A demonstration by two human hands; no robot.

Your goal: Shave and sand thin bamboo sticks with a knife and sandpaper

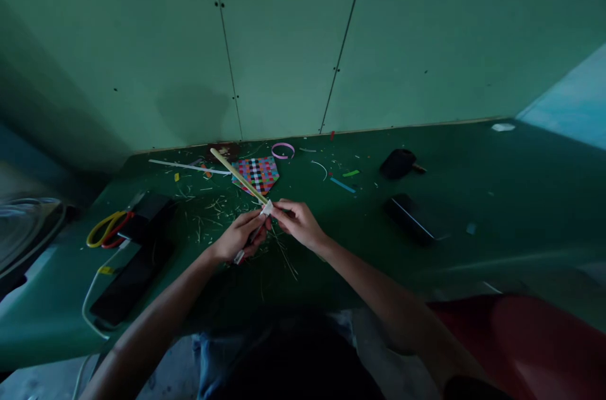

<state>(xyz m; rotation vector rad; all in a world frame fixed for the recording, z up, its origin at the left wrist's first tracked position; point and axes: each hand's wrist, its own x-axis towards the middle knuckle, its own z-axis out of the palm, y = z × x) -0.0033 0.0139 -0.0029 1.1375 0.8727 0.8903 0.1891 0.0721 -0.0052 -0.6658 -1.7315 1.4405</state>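
Observation:
A long, pale yellow strip [235,173], like split bamboo or cane, slants up and left from between my hands. My left hand [239,236] is closed around a slim dark tool [253,237] with a whitish end; its exact kind is unclear. The fingers of my right hand [297,221] pinch the strip's near end beside that whitish part. Behind the strip lies a colourful woven checked piece [266,171], partly covered by it. Thin fibre shavings [211,214] are scattered left of my hands, with more below them.
Scissors [105,229] with yellow and red handles lie left, beside dark boxy objects [135,280] and a white cable [85,308]. A purple ring [283,150] and coloured scraps [343,185] lie toward the wall. At right are a black pouch-like item [398,164] and a phone-like dark slab [411,218].

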